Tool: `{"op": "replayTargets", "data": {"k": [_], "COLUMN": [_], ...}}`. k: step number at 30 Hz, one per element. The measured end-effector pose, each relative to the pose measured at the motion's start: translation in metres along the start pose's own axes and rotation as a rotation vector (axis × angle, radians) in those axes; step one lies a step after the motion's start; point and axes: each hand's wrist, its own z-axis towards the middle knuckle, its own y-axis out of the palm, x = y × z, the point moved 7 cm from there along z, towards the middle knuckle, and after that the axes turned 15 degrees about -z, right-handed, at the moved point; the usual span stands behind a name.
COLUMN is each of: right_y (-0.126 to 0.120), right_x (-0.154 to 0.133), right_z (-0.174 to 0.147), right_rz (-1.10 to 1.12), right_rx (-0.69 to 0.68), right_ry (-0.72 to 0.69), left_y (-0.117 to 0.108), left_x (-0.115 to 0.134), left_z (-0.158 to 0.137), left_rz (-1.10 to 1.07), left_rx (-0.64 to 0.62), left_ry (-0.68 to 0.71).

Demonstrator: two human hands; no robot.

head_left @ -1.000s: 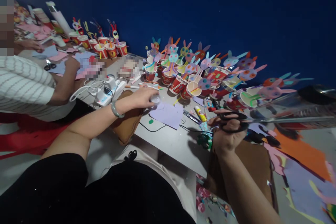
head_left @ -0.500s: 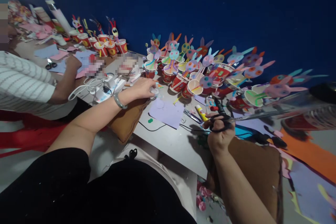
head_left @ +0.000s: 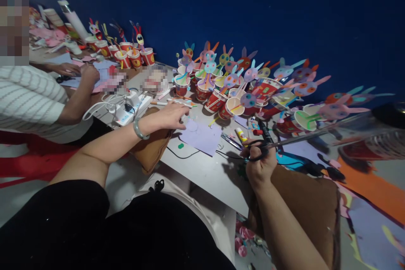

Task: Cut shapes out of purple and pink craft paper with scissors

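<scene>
My right hand [head_left: 260,164] is closed around the black handles of a pair of scissors [head_left: 297,137], whose blades point right. My left hand [head_left: 173,115] hovers at or just above the table, fingers stretched and apart, by the left edge of a sheet of purple paper [head_left: 205,140]. Whether its fingertips touch the paper, I cannot tell. A faint round outline shows near the sheet's top. Between the sheet and my right hand are a yellow glue stick [head_left: 241,134] and a slim silver tool [head_left: 231,141]. A green scrap [head_left: 180,146] lies below the sheet.
Red paper cups [head_left: 228,107] with paper rabbit heads crowd along the blue wall [head_left: 202,4]. A white power strip [head_left: 134,109] with cables lies left. A co-worker's hands [head_left: 87,71] rest over coloured papers. Brown cushions [head_left: 297,202] hang at the table edge. Orange paper [head_left: 373,190] lies right.
My left hand has come down and slightly left, toward the purple sheet's edge. My right hand with the scissors has shifted a little left. The co-worker's other hand has come into view.
</scene>
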Motion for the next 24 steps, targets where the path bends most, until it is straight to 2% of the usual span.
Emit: {"op": "replayTargets", "data": {"k": [3, 5, 8, 12, 17, 20, 24], "right_y": [0.002, 0.003, 0.003, 0.002, 0.003, 0.003, 0.003], "right_x": [0.000, 0.000, 0.000, -0.005, -0.015, -0.017, -0.017], "right_z": [0.000, 0.000, 0.000, 0.001, 0.003, 0.003, 0.004], "right_rz": [-0.031, -0.025, -0.020, -0.013, -0.083, -0.079, -0.070], "right_rx": [-0.028, -0.035, -0.031, -0.014, -0.025, -0.017, -0.012], "right_ry": [-0.045, -0.062, -0.068, -0.030, -0.034, -0.037, -0.038], "left_y": [0.007, 0.013, 0.014, 0.005, -0.002, -0.004, -0.006], "left_x": [-0.003, -0.012, -0.033, -0.057, -0.073, -0.080, -0.095], "left_z": [-0.010, -0.013, -0.013, -0.019, -0.030, -0.034, -0.039], "left_rz": [0.024, -0.080, -0.409, -0.929, -1.501, -1.758, -1.963], "left_rx": [0.028, 0.058, 0.167, 0.411, 0.641, 0.734, 0.809], "left_ry": [-0.010, -0.032, -0.096, -0.175, -0.209, -0.212, -0.256]}}
